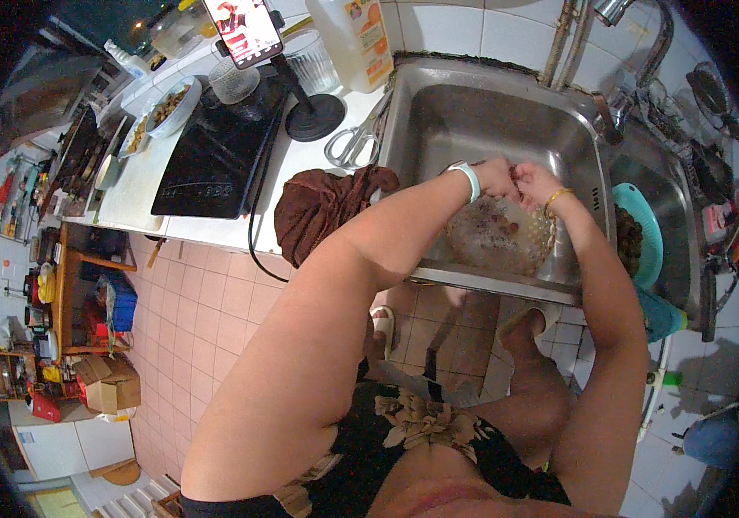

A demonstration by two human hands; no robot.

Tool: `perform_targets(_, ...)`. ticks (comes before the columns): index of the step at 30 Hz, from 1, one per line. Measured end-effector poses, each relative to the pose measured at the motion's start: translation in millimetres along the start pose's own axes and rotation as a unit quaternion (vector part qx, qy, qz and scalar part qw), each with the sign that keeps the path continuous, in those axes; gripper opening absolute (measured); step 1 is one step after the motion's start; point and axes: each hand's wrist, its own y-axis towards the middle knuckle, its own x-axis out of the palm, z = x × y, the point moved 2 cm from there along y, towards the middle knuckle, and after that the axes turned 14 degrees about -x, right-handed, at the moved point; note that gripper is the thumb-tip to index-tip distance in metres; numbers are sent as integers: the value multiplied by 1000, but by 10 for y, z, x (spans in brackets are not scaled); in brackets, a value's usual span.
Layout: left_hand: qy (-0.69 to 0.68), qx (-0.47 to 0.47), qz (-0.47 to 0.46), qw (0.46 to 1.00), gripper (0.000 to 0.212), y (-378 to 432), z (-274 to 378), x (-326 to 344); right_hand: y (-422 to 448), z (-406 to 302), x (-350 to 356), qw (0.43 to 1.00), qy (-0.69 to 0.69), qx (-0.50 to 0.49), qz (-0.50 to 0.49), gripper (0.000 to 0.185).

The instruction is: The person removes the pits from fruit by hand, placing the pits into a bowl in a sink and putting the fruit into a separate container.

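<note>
My left hand (497, 178), with a pale band at the wrist, meets my right hand (534, 184) over the left sink basin (486, 116). Between their fingertips is a small dark reddish-brown piece (514, 172), too small to identify. Directly below sits a clear glass or plastic bowl (552, 241) with a beaded rim. It holds cloudy water (492, 243), with several reddish-brown bits and foam in it. My fingers partly hide the bowl's far side.
Left of the sink are a brown cloth (317, 210), scissors (351, 147), a phone stand (315, 118) and an induction cooker (220, 149). A large plastic jug (356, 45) stands behind. The right basin holds a turquoise colander (649, 236) with dark contents. A faucet (657, 45) overhangs the sink's back right.
</note>
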Motion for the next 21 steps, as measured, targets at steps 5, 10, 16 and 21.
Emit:
perform_targets(5,393,27,47,918,53,-286,361,148,-66,590,107,857,-503,-87,-72,25)
perform_targets(10,463,76,-46,882,62,-186,56,172,-193,-249,409,936,-228,87,-253,28)
perform_targets(16,437,81,-89,891,52,-59,-132,338,-161,-283,352,872,-414,-28,-261,24)
perform_targets(21,357,120,-62,924,36,17,-231,376,-185,-308,214,939,-224,25,-259,23)
